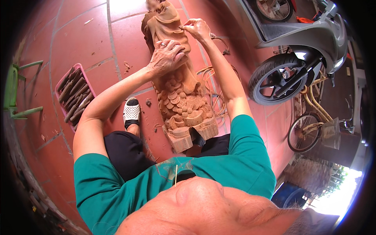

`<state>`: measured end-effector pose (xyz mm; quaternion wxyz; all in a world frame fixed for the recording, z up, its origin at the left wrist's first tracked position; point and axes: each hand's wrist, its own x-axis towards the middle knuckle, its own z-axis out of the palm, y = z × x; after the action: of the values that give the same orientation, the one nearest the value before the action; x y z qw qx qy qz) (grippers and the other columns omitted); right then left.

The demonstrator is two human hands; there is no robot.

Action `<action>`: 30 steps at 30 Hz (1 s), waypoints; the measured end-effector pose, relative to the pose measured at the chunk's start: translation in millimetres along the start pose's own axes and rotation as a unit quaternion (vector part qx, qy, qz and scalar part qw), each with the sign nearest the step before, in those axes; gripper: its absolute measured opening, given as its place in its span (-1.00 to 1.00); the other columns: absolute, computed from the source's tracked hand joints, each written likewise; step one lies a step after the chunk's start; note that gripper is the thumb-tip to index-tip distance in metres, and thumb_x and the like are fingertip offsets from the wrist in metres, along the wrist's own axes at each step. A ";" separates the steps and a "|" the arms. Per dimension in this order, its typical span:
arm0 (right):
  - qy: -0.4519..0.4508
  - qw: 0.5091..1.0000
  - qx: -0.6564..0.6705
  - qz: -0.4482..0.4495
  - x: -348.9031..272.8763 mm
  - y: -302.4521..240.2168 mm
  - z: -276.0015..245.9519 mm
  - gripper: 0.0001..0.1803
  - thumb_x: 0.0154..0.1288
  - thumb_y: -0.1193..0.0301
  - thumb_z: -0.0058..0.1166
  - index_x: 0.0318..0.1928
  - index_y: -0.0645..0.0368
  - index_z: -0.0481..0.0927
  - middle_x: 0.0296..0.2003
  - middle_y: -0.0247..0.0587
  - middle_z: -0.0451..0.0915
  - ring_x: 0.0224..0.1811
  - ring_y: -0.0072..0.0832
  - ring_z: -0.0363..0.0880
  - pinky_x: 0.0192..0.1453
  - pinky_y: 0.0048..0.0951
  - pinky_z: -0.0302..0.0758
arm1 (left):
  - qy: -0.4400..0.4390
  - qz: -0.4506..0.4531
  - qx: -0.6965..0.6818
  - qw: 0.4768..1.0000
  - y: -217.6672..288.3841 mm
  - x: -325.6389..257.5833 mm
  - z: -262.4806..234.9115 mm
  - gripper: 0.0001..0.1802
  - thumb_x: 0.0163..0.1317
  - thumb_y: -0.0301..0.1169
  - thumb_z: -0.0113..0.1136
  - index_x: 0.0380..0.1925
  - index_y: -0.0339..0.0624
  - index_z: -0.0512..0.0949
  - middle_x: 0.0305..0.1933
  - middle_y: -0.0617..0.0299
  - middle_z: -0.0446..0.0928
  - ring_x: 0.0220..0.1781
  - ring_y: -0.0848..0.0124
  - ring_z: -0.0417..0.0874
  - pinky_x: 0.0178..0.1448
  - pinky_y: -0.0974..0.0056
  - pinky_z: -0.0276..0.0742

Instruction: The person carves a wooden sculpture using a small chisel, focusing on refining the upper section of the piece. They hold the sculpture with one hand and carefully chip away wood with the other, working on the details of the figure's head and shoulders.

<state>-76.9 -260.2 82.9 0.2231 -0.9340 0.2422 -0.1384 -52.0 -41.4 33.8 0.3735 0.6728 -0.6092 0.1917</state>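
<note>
A long carved wooden statue (188, 80) lies on the floor, its block-like base nearest me and its draped upper part farther off. Rounded, overlapping shapes are carved above the base. My left hand (167, 56) presses on the statue's middle, fingers bent over the wood; its palm side is hidden. At the statue's right edge, a little farther away, my right hand (197, 29) pinches a small brown thing (181, 28) between thumb and fingers. That thing is too small to name and seems to touch the carving.
A pink tray (79, 65) full of dark chisel-like tools lies at left, near a green stool (15, 92). Cords (215, 96) coil right of the statue. A grey motorbike (301, 43) and a bicycle (307, 131) stand at right. Wood chips (127, 67) dot the red tiles.
</note>
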 end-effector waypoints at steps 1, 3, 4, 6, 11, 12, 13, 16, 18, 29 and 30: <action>0.001 1.000 -0.024 0.010 3.7 -3.1 1.9 -0.71 0.07 0.07 0.36 -0.28 -0.06 0.82 -0.47 -0.29 0.75 -0.36 -0.40 0.73 -0.21 -0.32 0.60 | 0.007 0.004 0.002 1.000 0.0 -0.8 0.6 -0.71 0.13 -0.20 0.36 -0.17 -0.01 0.61 0.00 0.32 0.57 0.13 0.28 0.52 0.22 0.05 0.27; 0.005 0.999 -0.037 0.025 9.3 -2.4 4.8 -0.72 0.04 0.05 0.37 -0.28 -0.12 0.83 -0.43 -0.26 0.76 -0.30 -0.27 0.75 -0.14 -0.22 0.62 | 0.023 0.012 0.006 1.000 0.6 -1.4 2.0 -0.70 0.06 -0.20 0.42 -0.23 0.00 0.61 -0.01 0.34 0.58 0.12 0.28 0.53 0.19 0.04 0.29; 0.013 0.998 -0.046 0.034 13.0 -0.4 8.1 -0.72 0.04 0.06 0.38 -0.28 -0.13 0.83 -0.42 -0.25 0.76 -0.28 -0.26 0.75 -0.13 -0.21 0.62 | 0.024 0.008 0.003 1.000 0.6 -1.6 3.1 -0.70 0.06 -0.20 0.42 -0.23 0.00 0.61 -0.01 0.34 0.58 0.13 0.28 0.53 0.20 0.05 0.28; 0.030 0.996 -0.064 0.052 21.2 3.2 14.1 -0.73 0.03 0.07 0.39 -0.28 -0.14 0.83 -0.40 -0.22 0.76 -0.26 -0.23 0.75 -0.11 -0.19 0.62 | 0.027 0.002 -0.005 1.000 2.2 0.5 4.7 -0.72 0.07 -0.20 0.41 -0.24 -0.01 0.62 -0.01 0.35 0.58 0.13 0.28 0.53 0.20 0.05 0.28; 0.040 0.989 -0.143 0.022 44.9 0.2 23.3 -0.78 0.07 0.11 0.37 -0.29 -0.15 0.83 -0.36 -0.16 0.76 -0.22 -0.15 0.75 -0.10 -0.14 0.62 | 0.020 0.011 0.005 1.000 4.7 0.1 2.2 -0.74 0.09 -0.19 0.41 -0.26 0.01 0.62 -0.01 0.36 0.58 0.14 0.30 0.52 0.19 0.05 0.26; 0.037 0.986 -0.161 0.011 50.8 -1.2 23.3 -0.79 0.08 0.12 0.36 -0.29 -0.16 0.82 -0.35 -0.15 0.76 -0.21 -0.14 0.75 -0.10 -0.13 0.62 | 0.021 0.018 0.008 1.000 4.3 1.4 1.2 -0.74 0.09 -0.19 0.41 -0.27 0.01 0.62 -0.01 0.36 0.57 0.15 0.30 0.51 0.19 0.05 0.25; 0.031 0.983 -0.179 -0.008 55.3 -1.8 22.9 -0.81 0.11 0.12 0.34 -0.29 -0.16 0.82 -0.34 -0.14 0.76 -0.20 -0.14 0.75 -0.10 -0.11 0.62 | 0.022 0.024 0.014 0.999 4.7 1.9 -0.1 -0.74 0.09 -0.19 0.41 -0.27 0.01 0.62 -0.01 0.36 0.57 0.15 0.30 0.51 0.19 0.05 0.25; 0.016 0.987 -0.157 -0.018 62.9 2.4 25.0 -0.79 0.12 0.11 0.32 -0.28 -0.16 0.82 -0.33 -0.16 0.76 -0.20 -0.14 0.75 -0.09 -0.11 0.62 | 0.025 0.034 0.022 0.999 5.0 2.7 -2.5 -0.74 0.09 -0.18 0.41 -0.28 0.01 0.61 -0.01 0.36 0.57 0.16 0.30 0.51 0.19 0.04 0.25; 0.011 0.990 -0.137 -0.021 58.3 9.7 22.1 -0.75 0.12 0.08 0.33 -0.25 -0.14 0.82 -0.32 -0.18 0.76 -0.21 -0.16 0.75 -0.09 -0.12 0.61 | 0.027 0.028 0.012 0.999 5.9 4.0 -2.1 -0.74 0.09 -0.18 0.41 -0.29 0.01 0.61 -0.01 0.36 0.57 0.16 0.30 0.51 0.19 0.04 0.25; -0.018 0.984 -0.123 -0.126 -1.4 -7.9 -15.1 -0.82 0.17 0.16 0.29 -0.27 -0.11 0.81 -0.36 -0.24 0.76 -0.25 -0.20 0.74 -0.14 -0.17 0.62 | 0.016 0.010 0.002 1.000 -2.6 -3.4 6.1 -0.72 0.06 -0.23 0.40 -0.24 -0.01 0.60 0.02 0.35 0.57 0.18 0.28 0.51 0.20 0.01 0.24; -0.022 0.982 -0.144 -0.122 -0.3 -7.4 -15.4 -0.82 0.16 0.16 0.29 -0.27 -0.11 0.81 -0.36 -0.24 0.76 -0.25 -0.20 0.74 -0.14 -0.17 0.62 | 0.015 0.014 0.002 1.000 -1.5 -3.2 6.6 -0.72 0.07 -0.23 0.40 -0.23 -0.01 0.60 0.02 0.35 0.56 0.18 0.28 0.51 0.20 0.01 0.24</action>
<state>-79.9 -259.6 99.7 0.0728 -0.9817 0.1387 -0.1079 -52.4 -44.1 26.8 0.3784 0.6618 -0.6127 0.2085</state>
